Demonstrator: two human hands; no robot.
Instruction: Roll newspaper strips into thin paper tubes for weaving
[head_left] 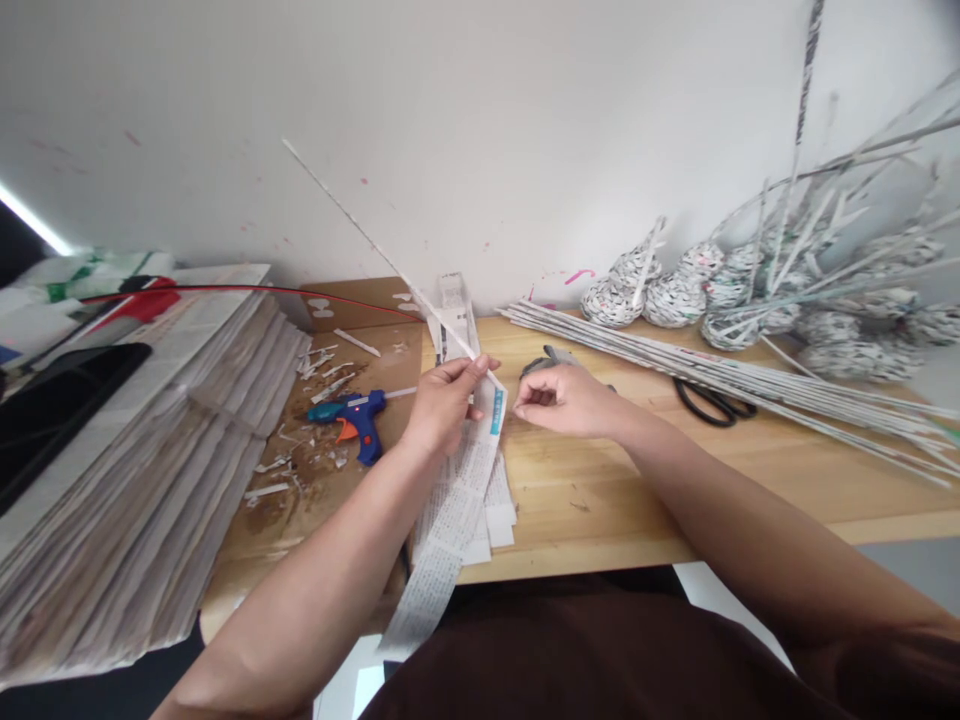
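Observation:
My left hand (pixel 448 400) pinches a partly rolled newspaper strip (pixel 448 540). Its thin rolled end slants up and left toward the wall, while the flat printed part, with a blue patch near the top, hangs down past the table's front edge. Just right of the strip is my right hand (pixel 562 400), its fingers curled together; whether anything small is between them is hidden. Beneath the held strip lies a stack of cut newspaper strips (pixel 500 510).
A blue glue gun (pixel 365 420) and paper scraps (pixel 326 375) lie left of my hands, beside a tall newspaper pile (pixel 172 450). Rolled paper sticks (pixel 720 380) cross black-handled scissors (pixel 712 403) on the right. Woven paper shapes (pixel 675 296) stand along the wall.

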